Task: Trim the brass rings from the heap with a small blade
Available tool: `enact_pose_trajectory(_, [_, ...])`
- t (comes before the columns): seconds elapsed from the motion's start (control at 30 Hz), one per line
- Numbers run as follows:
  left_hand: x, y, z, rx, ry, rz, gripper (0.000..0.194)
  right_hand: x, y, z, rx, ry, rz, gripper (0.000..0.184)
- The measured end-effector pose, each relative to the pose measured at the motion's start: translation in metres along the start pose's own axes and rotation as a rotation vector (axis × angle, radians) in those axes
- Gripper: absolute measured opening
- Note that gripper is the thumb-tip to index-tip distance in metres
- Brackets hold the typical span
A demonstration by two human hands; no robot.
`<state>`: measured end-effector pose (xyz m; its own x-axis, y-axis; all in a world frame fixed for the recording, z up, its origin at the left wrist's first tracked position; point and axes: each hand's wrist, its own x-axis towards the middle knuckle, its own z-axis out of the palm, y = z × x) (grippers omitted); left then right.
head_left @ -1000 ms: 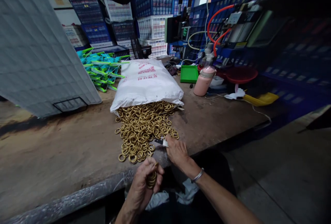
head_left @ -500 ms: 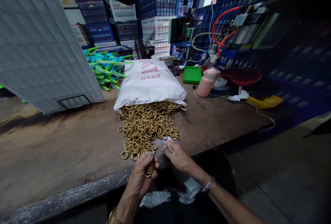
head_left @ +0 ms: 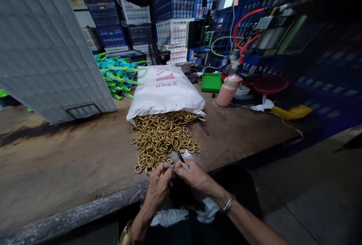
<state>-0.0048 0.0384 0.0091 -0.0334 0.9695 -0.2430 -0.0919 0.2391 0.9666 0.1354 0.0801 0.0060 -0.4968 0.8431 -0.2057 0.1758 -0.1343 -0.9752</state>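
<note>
A heap of brass-coloured rings (head_left: 161, 139) spills onto the table from the mouth of a white printed sack (head_left: 166, 94). At the table's front edge, my left hand (head_left: 158, 186) is closed around a few of these rings, mostly hidden by the fingers. My right hand (head_left: 196, 177) grips a small knife-like tool (head_left: 183, 161) with a dark flat tip and a pale handle, pointing up and away from me. The fingertips of both hands meet just in front of the heap. Whatever is pinched between them is too small to make out.
A grey-white ribbed panel (head_left: 56, 60) stands on the left, before teal and green plastic pieces (head_left: 120, 73). To the right are a green tray (head_left: 211, 83), a pink bottle (head_left: 228, 90) and a yellow scoop-like piece (head_left: 294, 112). Stacked crates (head_left: 175, 30) fill the back.
My hands have come together, fingertip to fingertip. My left hand has turned so its rings are mostly covered, and the tool in my right hand now points upward.
</note>
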Motion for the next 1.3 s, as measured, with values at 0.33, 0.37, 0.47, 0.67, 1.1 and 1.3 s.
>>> enact_pose_trajectory(0.33, [-0.003,-0.004,-0.002,-0.085,-0.02,-0.025,0.026,0.002,-0.004,0.004,0.068,0.051,0.043,0.023])
enact_pose_trajectory(0.37, [-0.003,-0.005,-0.001,-0.126,-0.023,-0.032,0.026,0.002,-0.005,0.005,0.101,0.037,0.061,0.025])
enact_pose_trajectory(0.47, [-0.004,-0.007,0.001,-0.235,-0.034,-0.064,0.026,0.002,-0.005,0.008,0.213,-0.02,0.138,0.033])
enact_pose_trajectory(0.67, [-0.007,-0.005,0.002,-0.358,-0.044,-0.092,0.026,0.003,-0.001,0.013,0.318,-0.033,0.115,0.036])
enact_pose_trajectory(1.1, [-0.005,-0.004,0.0,-0.22,-0.026,-0.126,0.03,0.008,-0.002,0.014,0.014,0.096,-0.034,0.025])
enact_pose_trajectory(1.3, [-0.007,-0.002,0.0,-0.277,-0.061,-0.118,0.03,0.008,-0.002,0.014,0.109,0.039,0.036,0.028])
